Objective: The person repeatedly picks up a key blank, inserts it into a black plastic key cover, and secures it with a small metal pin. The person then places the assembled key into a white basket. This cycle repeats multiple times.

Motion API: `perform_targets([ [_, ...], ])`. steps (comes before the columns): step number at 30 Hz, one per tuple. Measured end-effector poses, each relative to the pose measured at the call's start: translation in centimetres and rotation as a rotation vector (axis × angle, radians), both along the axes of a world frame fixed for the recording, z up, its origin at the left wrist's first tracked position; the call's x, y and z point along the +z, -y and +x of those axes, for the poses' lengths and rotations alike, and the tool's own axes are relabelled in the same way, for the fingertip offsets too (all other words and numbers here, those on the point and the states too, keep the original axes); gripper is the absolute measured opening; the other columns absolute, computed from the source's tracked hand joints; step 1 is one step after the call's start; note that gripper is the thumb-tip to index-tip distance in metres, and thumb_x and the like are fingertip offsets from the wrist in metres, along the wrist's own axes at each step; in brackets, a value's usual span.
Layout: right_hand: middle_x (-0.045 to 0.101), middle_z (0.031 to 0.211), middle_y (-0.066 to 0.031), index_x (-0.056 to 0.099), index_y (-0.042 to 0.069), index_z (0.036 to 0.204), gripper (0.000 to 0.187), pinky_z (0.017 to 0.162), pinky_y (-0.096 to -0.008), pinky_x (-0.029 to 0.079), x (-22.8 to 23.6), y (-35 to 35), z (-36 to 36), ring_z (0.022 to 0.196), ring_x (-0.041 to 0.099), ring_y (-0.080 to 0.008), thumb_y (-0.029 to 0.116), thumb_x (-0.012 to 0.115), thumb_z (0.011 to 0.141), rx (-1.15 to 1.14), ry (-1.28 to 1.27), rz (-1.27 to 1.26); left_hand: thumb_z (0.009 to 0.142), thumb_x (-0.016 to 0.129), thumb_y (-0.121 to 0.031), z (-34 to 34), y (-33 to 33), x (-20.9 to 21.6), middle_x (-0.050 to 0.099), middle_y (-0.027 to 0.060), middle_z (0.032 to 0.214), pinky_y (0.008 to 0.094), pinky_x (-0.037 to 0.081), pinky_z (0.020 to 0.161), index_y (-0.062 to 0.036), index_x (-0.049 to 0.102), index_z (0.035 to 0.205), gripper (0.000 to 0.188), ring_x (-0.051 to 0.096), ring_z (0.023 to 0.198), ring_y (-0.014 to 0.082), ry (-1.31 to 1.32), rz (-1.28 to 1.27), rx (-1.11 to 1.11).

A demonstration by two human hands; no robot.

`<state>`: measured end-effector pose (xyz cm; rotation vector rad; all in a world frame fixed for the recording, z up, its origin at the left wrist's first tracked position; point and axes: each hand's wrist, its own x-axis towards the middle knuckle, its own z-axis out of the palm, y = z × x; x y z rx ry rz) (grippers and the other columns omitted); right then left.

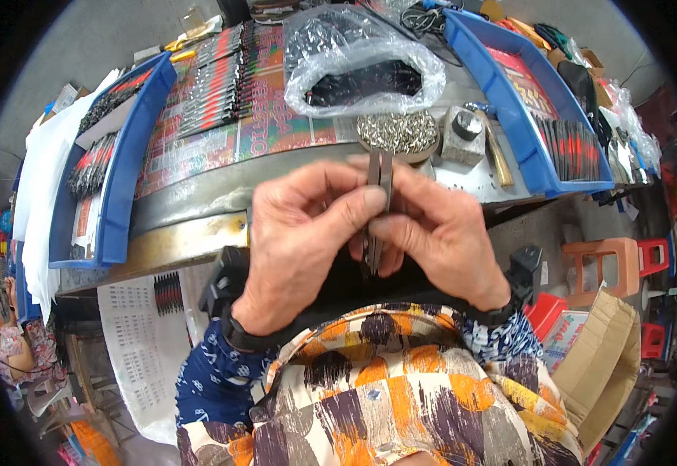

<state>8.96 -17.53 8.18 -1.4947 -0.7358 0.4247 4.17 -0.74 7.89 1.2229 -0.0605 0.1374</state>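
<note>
In front of my chest, both hands grip a slim dark two-part strip (380,167), held upright with a narrow gap between its halves. My left hand (295,233) pinches it between thumb and fingers. From the other side, the thumb and fingers of my right hand (451,241) close on the same strip. Its lower part is partly hidden behind my fingers, and I cannot make out its exact kind. Just beyond my fingertips stands a round dish (435,147) heaped with small silvery metal parts (397,132).
A clear plastic bag (330,43) of dark pieces lies open at the back. Rows of red-and-black slim pieces (218,85) rest on printed sheets. Blue trays (140,147) (497,93) flank the bench. A metal block (462,144) and a wooden-handled hammer (498,155) stand right of the dish.
</note>
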Motion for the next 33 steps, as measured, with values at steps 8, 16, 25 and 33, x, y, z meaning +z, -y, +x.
perform_targets([
  [8,0.067,0.083,-0.007,0.053,0.0,0.133,0.044,0.05,-0.0218,0.053,3.0,-2.4,3.7,0.058,0.064,-0.0109,0.008,0.065,0.092,-0.014,0.198,0.148,0.09,0.068,-0.008,3.1,-1.6,3.9,0.068,0.004,0.081,0.0208,0.045,0.052,0.0008,0.067,0.096,0.011,0.058,0.062,0.0072,0.211,0.11,0.053],
  [16,0.064,0.076,-0.0056,0.055,0.0,0.131,0.042,0.048,-0.022,0.054,4.9,-3.2,5.6,0.056,0.064,-0.011,0.011,0.066,0.092,-0.033,0.282,0.166,0.089,0.07,-0.012,5.3,-2.5,5.8,0.067,0.0031,0.08,0.019,0.044,0.051,-0.0009,0.069,0.098,0.014,0.056,0.06,0.0055,0.302,0.169,0.06],
  [25,0.062,0.073,-0.0043,0.056,0.0,0.129,0.041,0.049,-0.0216,0.055,4.6,-3.3,6.0,0.055,0.065,-0.0109,0.012,0.067,0.091,-0.056,0.271,0.153,0.09,0.069,-0.011,5.8,-2.7,5.6,0.067,0.0028,0.081,0.0188,0.044,0.051,-0.0004,0.068,0.099,0.015,0.056,0.06,0.0052,0.299,0.197,0.062],
  [33,0.065,0.074,-0.0061,0.057,-0.002,0.128,0.04,0.048,-0.0214,0.053,4.0,-3.4,5.7,0.055,0.065,-0.0109,0.011,0.066,0.091,-0.036,0.215,0.181,0.089,0.07,-0.012,5.6,-2.6,4.9,0.066,0.0026,0.079,0.0178,0.043,0.05,-0.0001,0.068,0.1,0.016,0.055,0.06,0.0044,0.278,0.162,0.052],
])
